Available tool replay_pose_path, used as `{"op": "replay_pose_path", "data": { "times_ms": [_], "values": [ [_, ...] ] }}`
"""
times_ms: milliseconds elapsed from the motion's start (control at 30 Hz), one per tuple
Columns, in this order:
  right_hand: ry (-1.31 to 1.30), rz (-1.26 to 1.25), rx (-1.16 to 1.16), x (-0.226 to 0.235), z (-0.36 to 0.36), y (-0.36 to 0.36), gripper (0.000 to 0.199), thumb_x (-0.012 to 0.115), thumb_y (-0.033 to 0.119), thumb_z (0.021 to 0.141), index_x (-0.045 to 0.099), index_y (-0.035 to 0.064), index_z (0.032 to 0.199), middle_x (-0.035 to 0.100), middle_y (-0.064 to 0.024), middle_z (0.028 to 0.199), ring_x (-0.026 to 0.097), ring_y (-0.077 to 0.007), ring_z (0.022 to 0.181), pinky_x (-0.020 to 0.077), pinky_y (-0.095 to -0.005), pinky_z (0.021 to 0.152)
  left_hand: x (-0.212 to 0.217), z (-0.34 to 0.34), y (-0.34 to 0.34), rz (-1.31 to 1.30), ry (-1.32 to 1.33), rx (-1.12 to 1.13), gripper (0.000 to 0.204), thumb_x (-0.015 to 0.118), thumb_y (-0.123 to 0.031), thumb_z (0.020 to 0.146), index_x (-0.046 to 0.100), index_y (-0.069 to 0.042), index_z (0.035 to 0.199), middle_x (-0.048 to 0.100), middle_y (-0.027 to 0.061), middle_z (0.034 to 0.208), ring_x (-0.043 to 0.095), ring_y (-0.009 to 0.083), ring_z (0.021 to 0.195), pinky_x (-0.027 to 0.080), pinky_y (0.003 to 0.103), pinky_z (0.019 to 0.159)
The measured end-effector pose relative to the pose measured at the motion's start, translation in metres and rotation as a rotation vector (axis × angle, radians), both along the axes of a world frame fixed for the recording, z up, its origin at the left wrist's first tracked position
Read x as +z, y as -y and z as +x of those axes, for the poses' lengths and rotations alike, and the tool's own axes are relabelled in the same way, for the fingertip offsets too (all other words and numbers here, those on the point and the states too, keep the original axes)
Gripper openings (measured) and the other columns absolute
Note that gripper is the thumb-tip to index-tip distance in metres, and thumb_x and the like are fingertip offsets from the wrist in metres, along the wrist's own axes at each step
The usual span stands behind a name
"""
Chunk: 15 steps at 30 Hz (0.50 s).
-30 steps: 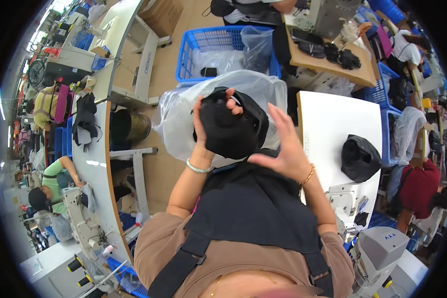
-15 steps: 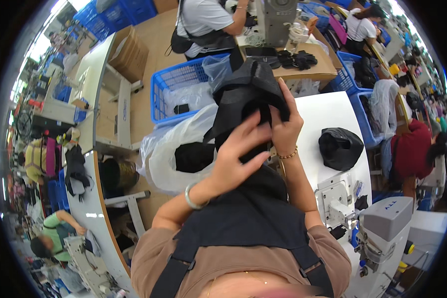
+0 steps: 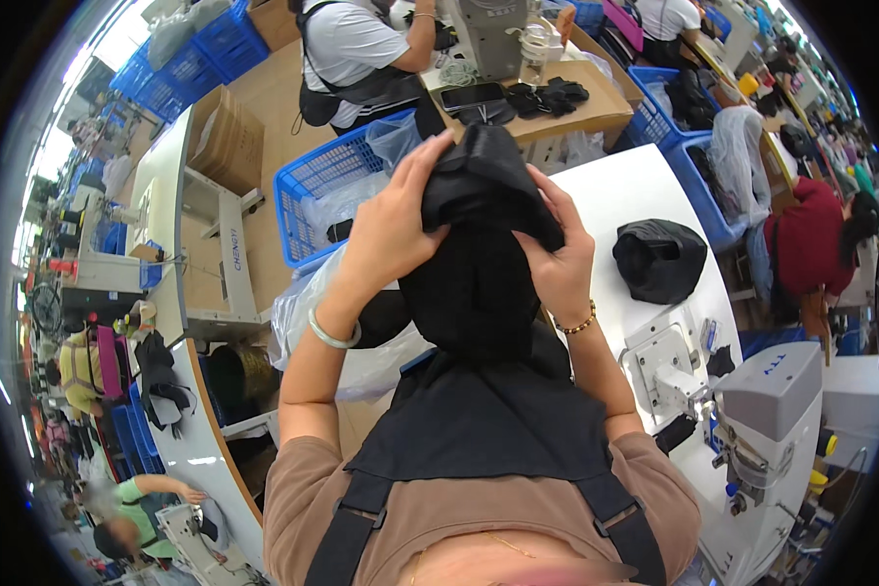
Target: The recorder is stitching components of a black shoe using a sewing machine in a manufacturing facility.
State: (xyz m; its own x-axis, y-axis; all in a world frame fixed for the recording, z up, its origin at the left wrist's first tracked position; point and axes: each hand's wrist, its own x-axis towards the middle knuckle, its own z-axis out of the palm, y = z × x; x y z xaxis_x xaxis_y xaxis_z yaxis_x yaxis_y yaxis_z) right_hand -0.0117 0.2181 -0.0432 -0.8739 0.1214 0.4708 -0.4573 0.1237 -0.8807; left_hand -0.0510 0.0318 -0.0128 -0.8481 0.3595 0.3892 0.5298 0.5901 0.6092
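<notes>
In front of my chest, both hands hold up a black cloth hat (image 3: 483,181), its stiff brim-like upper part folded over and a wide piece of black cloth hanging below. My left hand (image 3: 389,220) grips the left edge, fingers along the outside and thumb at the lower rim. On the opposite edge, my right hand (image 3: 563,239) pinches the fabric between thumb and fingers. A second black hat (image 3: 658,261), crumpled into a round shape, lies on the white table (image 3: 596,195) to the right.
A sewing machine (image 3: 767,410) stands at the right by the white table. Ahead is a blue basket (image 3: 298,200) with clear plastic bags. Beyond it, a person in a white shirt (image 3: 356,54) works beside black gloves (image 3: 547,98) on cardboard. A long bench (image 3: 181,430) runs along the left.
My left hand has moved from in front of the hat's opening up to its left edge. The hat has turned, and its cloth now hangs down between my hands.
</notes>
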Motion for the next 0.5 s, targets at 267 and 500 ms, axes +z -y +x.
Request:
{"op": "replay_pose_path", "data": {
  "times_ms": [267,500],
  "values": [
    [-0.221,0.560,-0.045,0.028,0.020,-0.034,0.058,0.053,-0.007,0.058,0.054,0.0055,0.114,0.057,-0.0180,0.112,0.059,-0.0324,0.096,0.0502,-0.0345,0.077,0.030,-0.002,-0.011,-0.415,-0.428,-0.146,0.058,0.063,-0.003,0.044,0.052,0.007,0.099,0.052,0.0160,0.109,0.048,0.0322,0.103,0.032,0.043,0.092],
    [-0.341,0.656,0.330,0.042,0.049,-0.062,0.050,0.066,0.005,0.051,0.062,0.0107,0.101,0.055,-0.0100,0.121,0.063,-0.0230,0.082,0.0502,-0.0301,0.065,0.089,0.027,-0.005,-0.451,-0.095,-0.896,0.033,0.062,-0.012,0.040,0.054,0.008,0.065,0.052,0.0206,0.092,0.051,0.0355,0.095,0.043,0.041,0.080]
  ]
}}
